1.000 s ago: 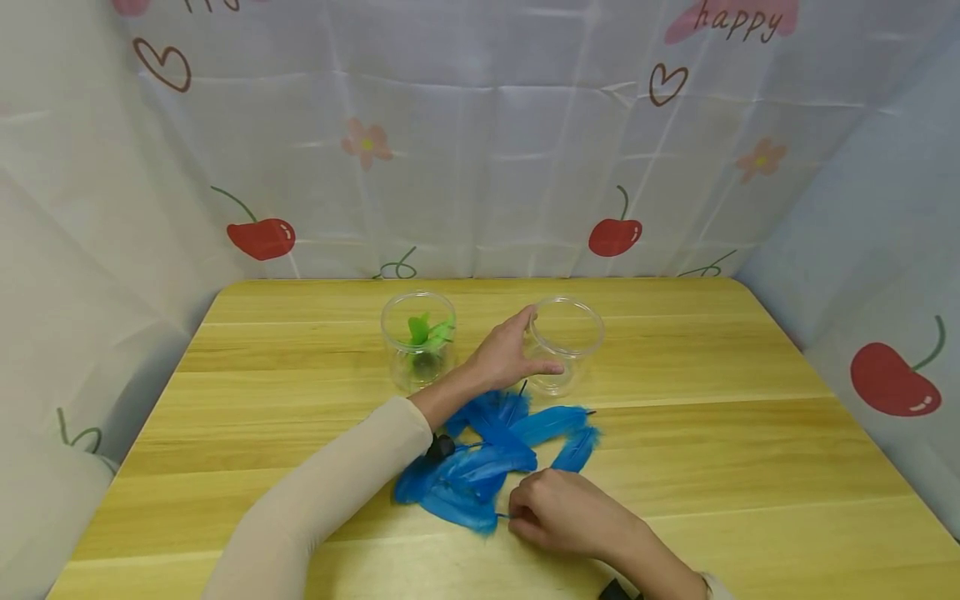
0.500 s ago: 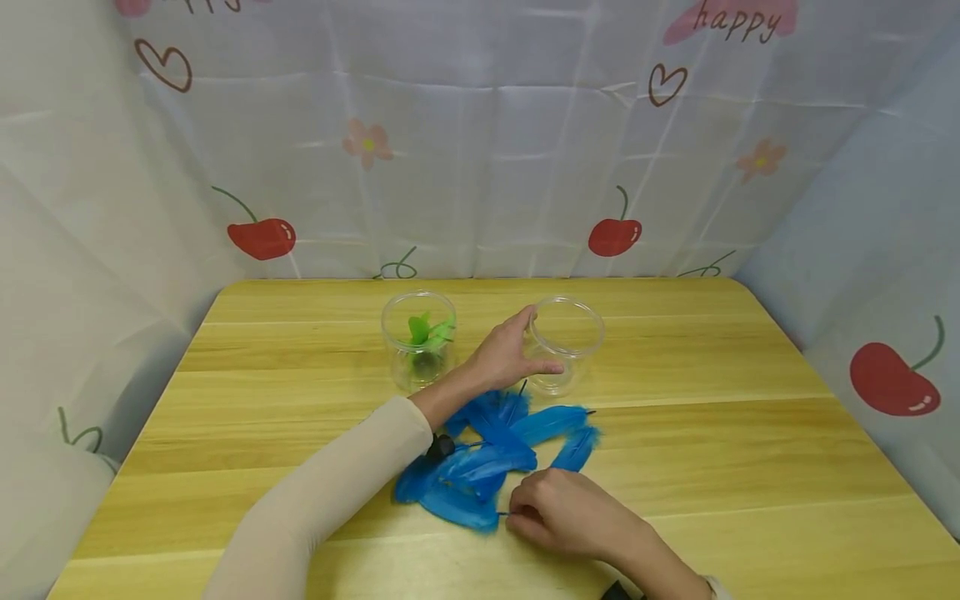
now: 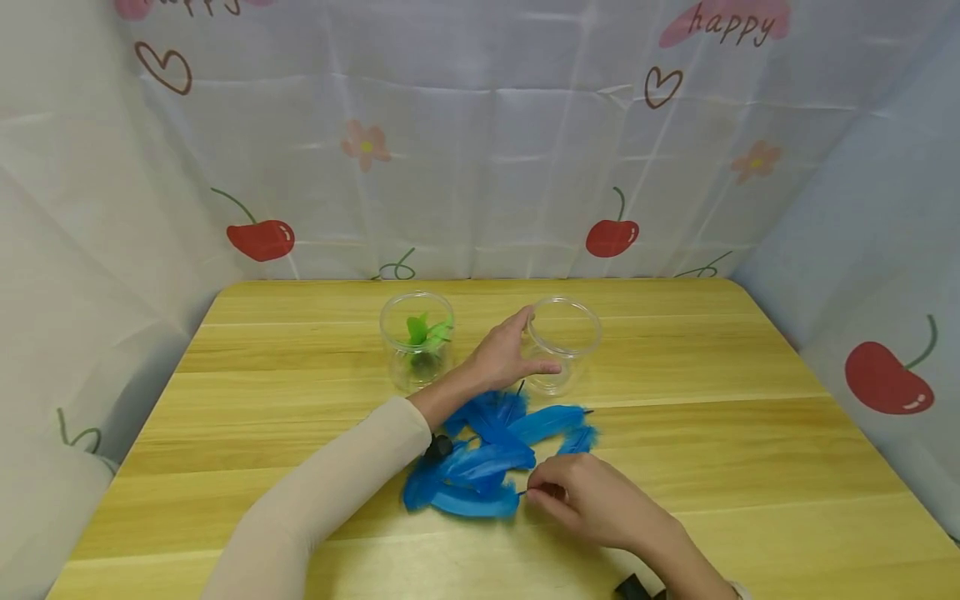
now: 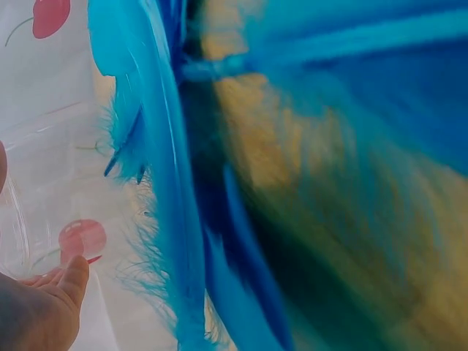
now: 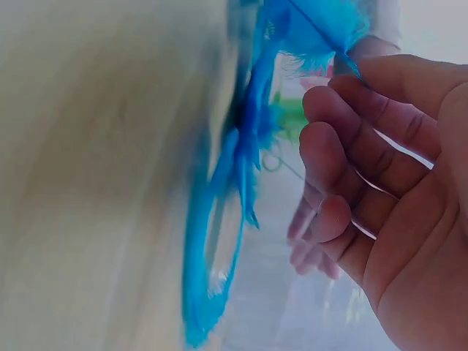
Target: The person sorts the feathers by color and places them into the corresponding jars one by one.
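My left hand (image 3: 504, 358) holds the side of a clear round jar (image 3: 573, 357), thumb in front and fingers at its far left side. A heap of blue feathers (image 3: 495, 457) lies on the table below that jar, partly under my left forearm. With thumb and index finger, my right hand (image 3: 600, 504) pinches the bare quill of one blue feather (image 3: 480, 502) at the near edge of the heap. The right wrist view shows this feather (image 5: 322, 25) at the fingertips, the other fingers loosely curled. Feathers (image 4: 168, 161) fill much of the left wrist view.
Left of the held jar stands a second clear jar (image 3: 401, 340) with a green leafy sprig (image 3: 423, 335) inside. A black wrist device (image 3: 439, 447) sits under my left forearm over the feathers. Printed curtains (image 3: 480, 167) enclose the wooden table (image 3: 750, 433).
My right hand has shifted right and slightly away from me, drawing the pinched feather along so its quill end swings up and right. My left hand stays at the jar.
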The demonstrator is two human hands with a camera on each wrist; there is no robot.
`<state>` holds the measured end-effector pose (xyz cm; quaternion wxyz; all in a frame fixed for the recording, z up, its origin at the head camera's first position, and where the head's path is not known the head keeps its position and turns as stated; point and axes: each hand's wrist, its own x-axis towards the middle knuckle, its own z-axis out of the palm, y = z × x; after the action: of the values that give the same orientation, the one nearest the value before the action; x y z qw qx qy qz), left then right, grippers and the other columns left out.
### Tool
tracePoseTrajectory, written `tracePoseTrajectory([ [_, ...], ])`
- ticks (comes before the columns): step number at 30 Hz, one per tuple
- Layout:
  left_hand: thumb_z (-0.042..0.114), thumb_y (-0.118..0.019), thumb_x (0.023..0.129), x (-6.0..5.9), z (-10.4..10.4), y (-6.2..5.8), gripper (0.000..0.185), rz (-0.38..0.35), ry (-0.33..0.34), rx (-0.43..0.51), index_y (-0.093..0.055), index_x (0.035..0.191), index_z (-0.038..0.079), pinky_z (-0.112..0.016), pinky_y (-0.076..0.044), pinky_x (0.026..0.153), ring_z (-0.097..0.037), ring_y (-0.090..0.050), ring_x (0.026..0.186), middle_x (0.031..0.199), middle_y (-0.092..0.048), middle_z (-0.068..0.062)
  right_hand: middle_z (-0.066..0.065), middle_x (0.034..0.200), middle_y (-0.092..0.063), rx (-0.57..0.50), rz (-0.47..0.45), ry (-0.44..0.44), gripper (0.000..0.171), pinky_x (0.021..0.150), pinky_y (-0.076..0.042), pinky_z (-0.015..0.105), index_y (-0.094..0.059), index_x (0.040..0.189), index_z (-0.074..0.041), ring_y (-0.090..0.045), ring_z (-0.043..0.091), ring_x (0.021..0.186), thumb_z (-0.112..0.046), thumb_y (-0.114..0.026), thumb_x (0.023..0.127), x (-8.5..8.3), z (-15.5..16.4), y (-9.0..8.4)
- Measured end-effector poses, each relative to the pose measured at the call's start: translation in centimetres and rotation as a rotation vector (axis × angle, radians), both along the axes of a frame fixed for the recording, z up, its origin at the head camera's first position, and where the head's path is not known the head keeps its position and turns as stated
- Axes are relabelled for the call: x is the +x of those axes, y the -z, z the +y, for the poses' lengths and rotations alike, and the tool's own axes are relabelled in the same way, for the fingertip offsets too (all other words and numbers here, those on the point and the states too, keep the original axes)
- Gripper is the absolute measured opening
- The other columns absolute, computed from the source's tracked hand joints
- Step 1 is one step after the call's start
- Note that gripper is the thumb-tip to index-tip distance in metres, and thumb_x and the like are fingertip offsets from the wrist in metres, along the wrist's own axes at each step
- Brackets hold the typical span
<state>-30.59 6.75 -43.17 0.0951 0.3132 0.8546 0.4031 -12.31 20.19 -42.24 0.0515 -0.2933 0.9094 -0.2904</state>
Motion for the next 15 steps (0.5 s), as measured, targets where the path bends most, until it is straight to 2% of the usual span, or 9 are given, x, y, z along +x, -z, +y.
tracePoseTrajectory([
  [7,0.047,-0.077,0.083,0.0,0.0,0.0,0.098,-0.007,0.003,-0.002,-0.024,0.156,0.01,-0.046,-0.042,0.105,-0.03,-0.046,0.133,0.151,-0.042,-0.013,-0.017,0.082,-0.063,-0.059,-0.014,0.043,0.008,0.066,-0.054,0.027,-0.073,0.093,-0.017,-0.055,-0.003,0.074,-0.015,-0.065,0.097,0.0,1.5,-1.0],
  [15,0.047,-0.078,0.083,0.0,-0.1,-0.2,0.098,-0.005,-0.001,-0.009,-0.024,0.156,0.01,-0.046,-0.042,0.105,-0.03,-0.047,0.132,0.151,-0.042,-0.013,-0.018,0.08,-0.061,-0.112,0.097,0.064,0.011,0.058,-0.051,0.025,-0.071,0.094,-0.02,-0.053,-0.002,0.072,-0.01,-0.066,0.096,0.0,3.1,-1.7],
])
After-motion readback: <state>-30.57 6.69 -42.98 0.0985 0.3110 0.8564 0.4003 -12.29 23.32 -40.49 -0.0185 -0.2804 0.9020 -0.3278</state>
